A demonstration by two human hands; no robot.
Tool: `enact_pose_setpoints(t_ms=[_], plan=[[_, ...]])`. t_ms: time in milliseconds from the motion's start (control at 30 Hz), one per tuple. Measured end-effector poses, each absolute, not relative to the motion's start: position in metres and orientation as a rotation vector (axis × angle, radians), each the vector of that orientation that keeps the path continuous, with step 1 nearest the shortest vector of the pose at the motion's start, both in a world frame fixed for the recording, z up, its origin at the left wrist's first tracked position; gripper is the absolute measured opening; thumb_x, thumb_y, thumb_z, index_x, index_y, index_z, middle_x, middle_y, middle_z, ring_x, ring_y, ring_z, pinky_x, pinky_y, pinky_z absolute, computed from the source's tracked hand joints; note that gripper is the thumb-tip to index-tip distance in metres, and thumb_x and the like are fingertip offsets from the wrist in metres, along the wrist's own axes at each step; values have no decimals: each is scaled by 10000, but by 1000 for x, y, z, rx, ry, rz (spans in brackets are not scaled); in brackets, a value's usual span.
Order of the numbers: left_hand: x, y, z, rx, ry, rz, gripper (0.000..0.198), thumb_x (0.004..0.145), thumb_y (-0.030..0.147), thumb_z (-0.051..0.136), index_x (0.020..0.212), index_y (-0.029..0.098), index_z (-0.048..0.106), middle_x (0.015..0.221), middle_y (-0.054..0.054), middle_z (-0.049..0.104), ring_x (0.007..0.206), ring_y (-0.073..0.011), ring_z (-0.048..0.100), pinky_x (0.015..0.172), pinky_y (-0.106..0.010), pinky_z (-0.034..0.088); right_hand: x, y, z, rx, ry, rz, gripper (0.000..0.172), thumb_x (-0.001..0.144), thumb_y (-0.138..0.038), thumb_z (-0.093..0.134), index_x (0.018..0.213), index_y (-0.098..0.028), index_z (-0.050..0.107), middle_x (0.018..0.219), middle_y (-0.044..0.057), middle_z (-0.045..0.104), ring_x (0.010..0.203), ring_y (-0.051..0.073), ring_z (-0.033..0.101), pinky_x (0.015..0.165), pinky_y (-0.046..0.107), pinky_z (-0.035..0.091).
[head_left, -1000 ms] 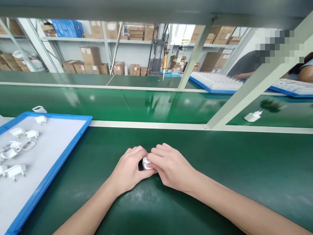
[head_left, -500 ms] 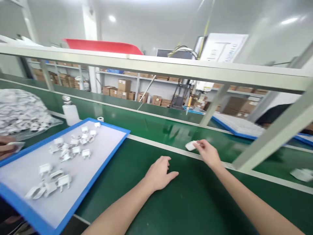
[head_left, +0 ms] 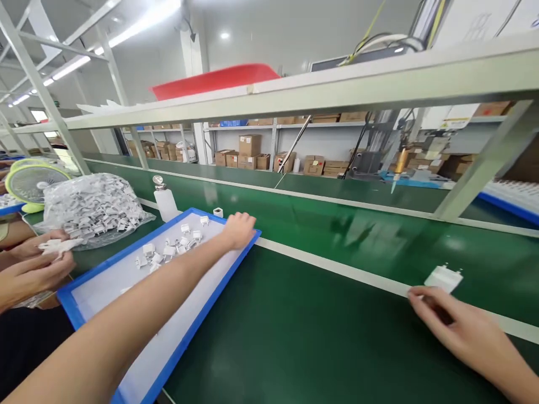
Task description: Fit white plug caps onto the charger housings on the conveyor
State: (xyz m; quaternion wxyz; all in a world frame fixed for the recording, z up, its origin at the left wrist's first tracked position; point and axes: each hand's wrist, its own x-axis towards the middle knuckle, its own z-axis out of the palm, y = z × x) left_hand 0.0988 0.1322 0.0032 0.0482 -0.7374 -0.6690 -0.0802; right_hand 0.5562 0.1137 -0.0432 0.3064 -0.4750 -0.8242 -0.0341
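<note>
My left hand [head_left: 239,230] reaches over the far right corner of a blue-rimmed white tray [head_left: 197,308], its fingers bent down and their tips hidden. Just left of it a small white hollow housing [head_left: 218,212] stands beyond the tray rim. Several white plug parts [head_left: 169,251] lie in the tray, partly behind my left forearm. At the right, my right hand [head_left: 458,320] is curled, thumb and index tips together, with nothing visible between them. Just beyond its knuckles a white two-pin plug [head_left: 444,278] lies on the green belt [head_left: 328,235], pins pointing away.
A co-worker's hands [head_left: 37,266] hold white pieces at the left. Near them sit a clear bag of white parts [head_left: 95,207], a green fan [head_left: 36,182] and a pump bottle [head_left: 165,199]. A metal shelf beam [head_left: 295,95] and slanted post [head_left: 484,160] cross beyond the belt.
My left hand has gone from the green surface to the tray corner. My right hand held a white piece; it is now drawn back from a plug on the belt. The view has swung left.
</note>
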Motion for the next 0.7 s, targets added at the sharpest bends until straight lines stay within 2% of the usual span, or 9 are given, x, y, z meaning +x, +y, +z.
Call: enact_pose_setpoints(t_ms=[133, 300, 400, 567, 633, 700], plan=[[45, 183, -1, -1876, -2363, -165, 389, 980, 361, 625, 1314, 168, 574, 1339, -112, 582, 1159, -263, 611, 972, -489, 538, 550, 129, -58, -877, -2471, -114, 196, 944, -404, 582, 906, -260, 708, 861, 21, 762, 649, 197, 721, 569, 268, 553], [26, 217, 4, -1806, -2608, 37, 351, 978, 355, 633, 1275, 173, 596, 1269, -97, 619, 1089, -236, 643, 911, -432, 570, 552, 132, -61, -894, -2508, -83, 229, 985, -389, 537, 937, -235, 699, 855, 38, 747, 607, 178, 690, 513, 259, 509], [46, 222, 16, -1899, -2603, 131, 343, 973, 349, 642, 1265, 175, 601, 1253, -92, 625, 1080, -233, 647, 897, -418, 574, 551, 128, -62, -954, -2529, -34, 268, 1005, -407, 499, 929, -230, 686, 850, 43, 739, 622, 187, 683, 538, 276, 499], [131, 183, 51, -2205, -2369, 78, 381, 982, 414, 608, 1269, 163, 594, 1261, -105, 625, 1094, -242, 640, 929, -450, 553, 549, 127, -61, -1045, -2515, -43, 296, 1022, -399, 471, 921, -231, 692, 889, 50, 754, 680, 202, 707, 591, 290, 503], [173, 147, 62, -2397, -2202, 50, 408, 920, 484, 629, 1176, 167, 649, 1216, -117, 663, 1109, -287, 648, 909, -409, 546, 548, 127, -60, -1008, -2498, -142, 305, 1019, -400, 477, 904, -232, 704, 891, 41, 764, 702, 207, 726, 613, 290, 520], [213, 103, 62, -2591, -2034, 58, 437, 805, 570, 676, 1053, 210, 692, 1093, -84, 718, 1047, -303, 678, 835, -351, 553, 546, 127, -58, -908, -2462, -283, 335, 1018, -414, 472, 882, -231, 716, 875, 28, 772, 700, 207, 739, 614, 289, 535]])
